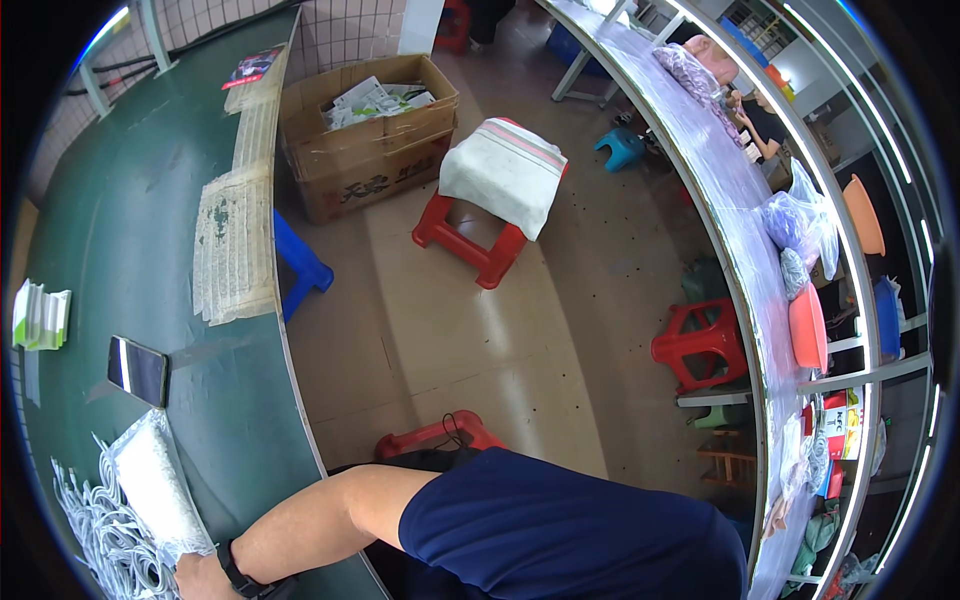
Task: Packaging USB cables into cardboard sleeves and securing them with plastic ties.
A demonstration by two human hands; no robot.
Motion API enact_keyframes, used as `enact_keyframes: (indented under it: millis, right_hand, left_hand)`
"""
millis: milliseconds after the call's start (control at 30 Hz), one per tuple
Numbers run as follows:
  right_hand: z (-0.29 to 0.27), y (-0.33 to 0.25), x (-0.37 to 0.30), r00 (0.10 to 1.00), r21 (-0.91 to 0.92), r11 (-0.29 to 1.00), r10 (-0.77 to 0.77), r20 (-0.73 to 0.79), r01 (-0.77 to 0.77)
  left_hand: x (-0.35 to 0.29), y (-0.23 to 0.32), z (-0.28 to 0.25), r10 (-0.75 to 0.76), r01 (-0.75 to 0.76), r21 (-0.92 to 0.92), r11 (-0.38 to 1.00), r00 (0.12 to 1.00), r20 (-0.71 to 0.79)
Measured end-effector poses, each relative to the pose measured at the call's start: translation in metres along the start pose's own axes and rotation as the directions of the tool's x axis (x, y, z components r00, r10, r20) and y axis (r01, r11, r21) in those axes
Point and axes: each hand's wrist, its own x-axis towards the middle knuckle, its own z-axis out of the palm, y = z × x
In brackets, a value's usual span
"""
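My right hand [204, 578], with a black watch on its wrist, rests low on the green table at the left, partly cut off by the picture's lower edge. Its fingers are too hidden to show whether they are closed. Against the hand lies the near end of a clear plastic bag [158, 480] with whitish contents. Beside that bag spreads a heap of grey-white cables [112, 530], some of it right by the hand. A dark phone [138, 371] lies just beyond the bag. My left hand does not appear.
Farther along the green table [130, 220] stands a stack of white-and-green packets [41, 316]. An open carton [370, 135] of packets stands on the floor beyond. A cloth-topped red stool [470, 240] and another red stool [700, 345] stand before a long bench [715, 200] at right.
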Motion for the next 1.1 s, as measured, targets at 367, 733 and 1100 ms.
enact_keyframes:
  millis: [367, 733, 1100]
  right_hand:
    - [0.001, 0.006, 0.005, 0.99, -0.068, 0.997, 0.023, -0.14, -0.033]
    - [-0.029, -0.009, -0.017, 0.96, -0.218, 0.968, -0.171, -0.22, 0.122]
    - [-0.058, -0.016, -0.032, 0.966, -0.348, 0.929, -0.193, -0.169, 0.125]
  left_hand:
    - [0.004, 0.012, 0.0, 0.0, 0.0, 0.072, 0.997, 1.0, 0.004]
    - [-0.002, 0.009, -0.001, 0.03, -0.03, 0.001, 1.0, 0.999, -0.034]
    - [0.001, 0.006, 0.009, 0.187, -0.19, -0.005, 0.982, 0.97, -0.157]
